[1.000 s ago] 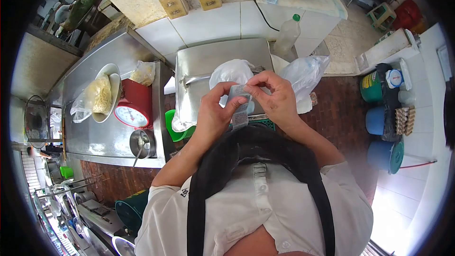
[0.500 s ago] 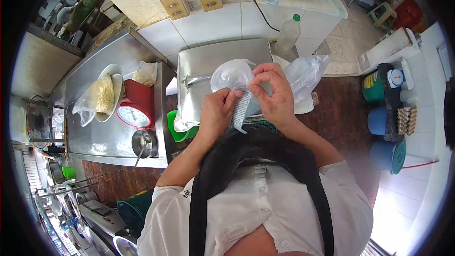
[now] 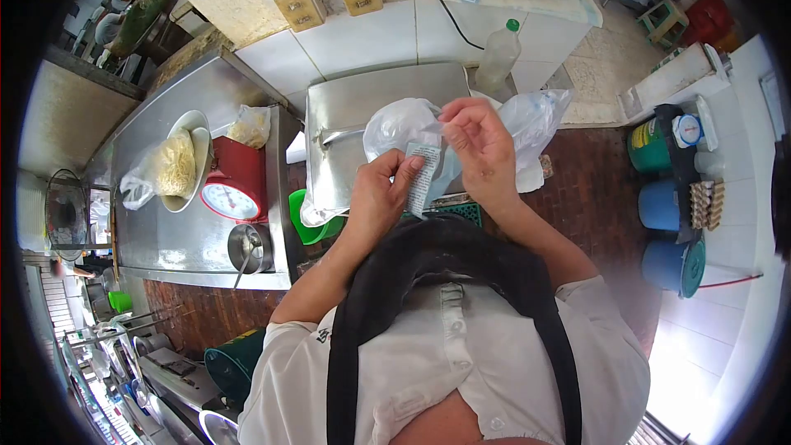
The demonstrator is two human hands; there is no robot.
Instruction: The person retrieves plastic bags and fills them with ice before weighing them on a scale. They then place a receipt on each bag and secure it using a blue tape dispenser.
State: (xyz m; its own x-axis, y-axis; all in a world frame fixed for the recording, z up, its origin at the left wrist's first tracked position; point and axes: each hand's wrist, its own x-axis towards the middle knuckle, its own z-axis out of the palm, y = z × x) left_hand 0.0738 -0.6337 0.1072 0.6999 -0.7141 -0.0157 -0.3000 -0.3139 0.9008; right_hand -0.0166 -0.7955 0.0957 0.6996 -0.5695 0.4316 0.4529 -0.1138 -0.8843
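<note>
My left hand [image 3: 381,191] is closed, thumb pressing on a narrow printed paper strip [image 3: 423,177] covered in small text. The strip's top end sticks up past the thumb. To its right, my right hand [image 3: 480,148] is raised with thumb and fingers drawn together near the clear plastic; what they pinch, if anything, is too small and blurred to tell. Just beyond both hands, a clear plastic bag [image 3: 399,125] lies bunched on a metal lid [image 3: 346,99]. Another clear plastic bag [image 3: 535,125] spreads out behind my right hand.
Left, a steel counter [image 3: 156,241] carries a red scale [image 3: 237,171] with bagged noodles [image 3: 177,166] in its pan, and a small metal pot [image 3: 250,249]. A green-capped bottle [image 3: 499,53] stands behind the lid. Several buckets, one a blue bucket [image 3: 659,208], line the right wall.
My right hand has lifted slightly and moved right, away from the strip. The strip's upper end now shows above my left thumb, tilted more upright.
</note>
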